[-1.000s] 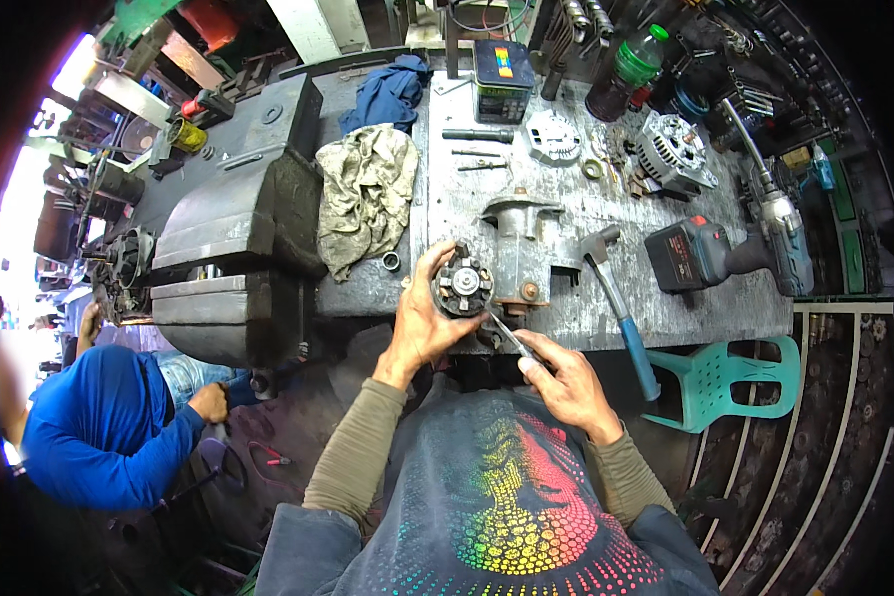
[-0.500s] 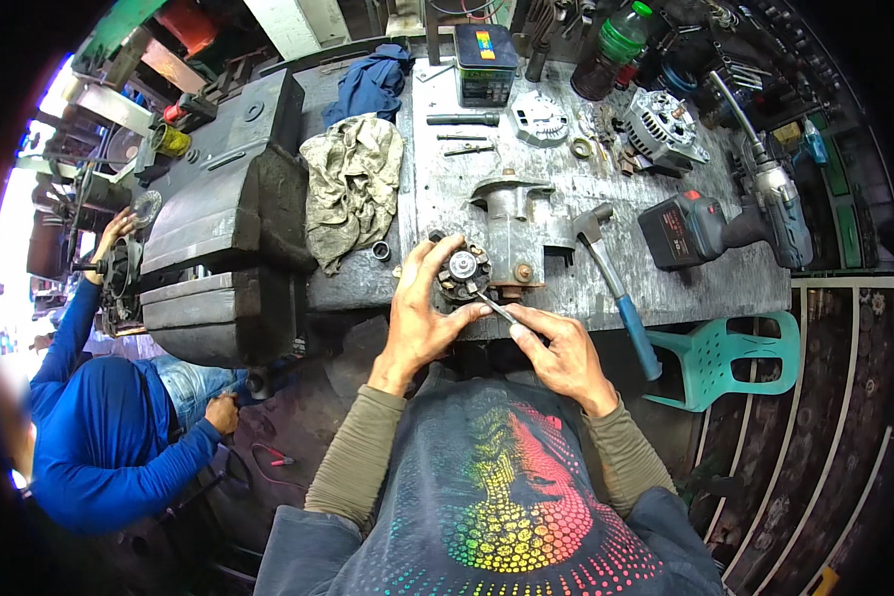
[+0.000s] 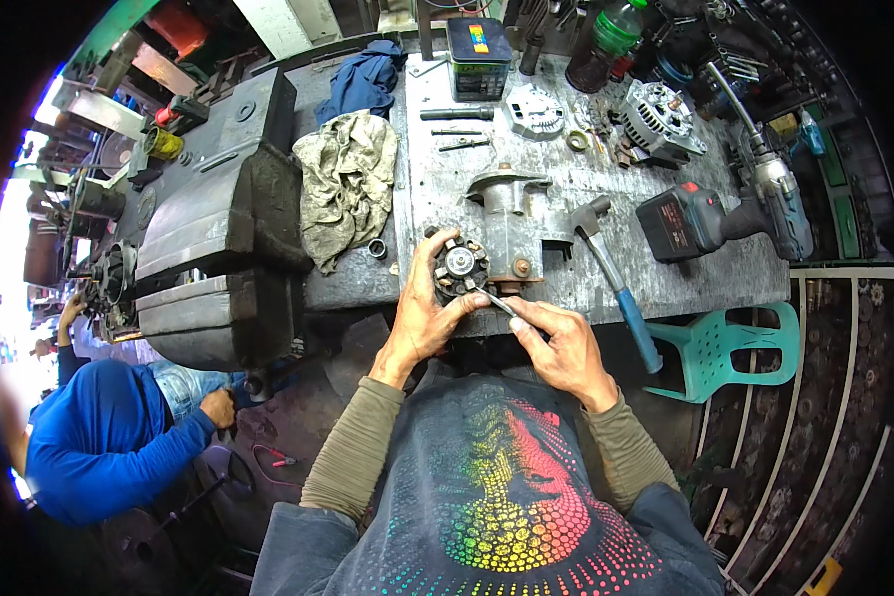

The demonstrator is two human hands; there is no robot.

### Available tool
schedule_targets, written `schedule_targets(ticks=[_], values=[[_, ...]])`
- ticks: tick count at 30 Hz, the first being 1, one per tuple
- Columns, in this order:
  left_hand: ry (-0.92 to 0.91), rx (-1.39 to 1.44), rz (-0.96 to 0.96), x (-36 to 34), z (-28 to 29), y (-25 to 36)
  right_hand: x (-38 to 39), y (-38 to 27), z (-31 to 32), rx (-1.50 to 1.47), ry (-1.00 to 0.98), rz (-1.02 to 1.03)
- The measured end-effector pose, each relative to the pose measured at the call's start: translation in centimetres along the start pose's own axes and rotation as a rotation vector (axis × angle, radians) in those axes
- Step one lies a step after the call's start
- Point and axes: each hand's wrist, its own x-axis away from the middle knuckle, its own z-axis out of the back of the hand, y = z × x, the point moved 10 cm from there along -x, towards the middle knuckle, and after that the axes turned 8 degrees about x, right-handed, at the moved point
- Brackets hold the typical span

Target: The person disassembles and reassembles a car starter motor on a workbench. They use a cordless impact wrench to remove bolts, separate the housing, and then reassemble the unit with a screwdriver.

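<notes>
My left hand (image 3: 419,323) is wrapped round a round, dark motor part (image 3: 460,262), with a bright bearing-like centre and several metal pieces about its rim; it looks like a brush holder end. A slim metal tool (image 3: 501,302) is pinched in my right hand (image 3: 566,350). Its tip meets the lower edge of the part beside my left thumb; the exact contact is hidden. Just beyond, a grey metal housing (image 3: 507,204) rests on the bench, close behind the part. A hammer (image 3: 611,268) with a blue grip lies to the right of it.
On the metal bench (image 3: 586,298) are a cordless impact wrench (image 3: 700,223), an alternator (image 3: 658,119), a dark box (image 3: 477,70) and a rag (image 3: 348,189). A bulky black casing (image 3: 219,248) stands left. A person in blue (image 3: 109,437) works beyond it. A green plastic chair (image 3: 735,348) stands right.
The person in blue has lowered a raised hand toward the machinery. My hands keep the motor part and tool together, with only slight movement. The view has shifted a little.
</notes>
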Motion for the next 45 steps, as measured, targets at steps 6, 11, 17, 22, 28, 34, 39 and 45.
schedule_targets(ticks=[6,11,17,22,28,34,39,45], values=[[-0.044,0.046,0.007,0.0,-0.5,-0.7,-1.1,-0.2,0.6,0.054,-0.036,0.086],[-0.062,-0.023,-0.028,-0.1,-0.7,-0.3,-2.9,0.3,0.5,0.001,-0.189,0.106],[-0.072,0.04,0.019,0.1,-0.8,-0.8,-4.0,-0.1,1.0,0.135,-0.242,0.233],[-0.069,-0.022,-0.035,0.0,-0.7,-0.4,-4.3,0.0,0.8,0.111,-0.245,0.252],[-0.097,0.004,0.026,-0.2,-0.5,-0.7,-2.7,-0.2,1.2,0.149,-0.145,0.226],[-0.074,0.018,0.05,-0.2,-0.4,-0.6,-1.2,0.7,0.6,0.036,-0.045,0.143],[-0.05,0.026,0.071,-0.1,-0.4,-0.4,-0.6,1.0,0.0,-0.081,0.053,0.104],[-0.062,0.002,0.088,-0.1,-0.6,0.0,0.0,1.6,-0.4,-0.109,0.134,0.066]])
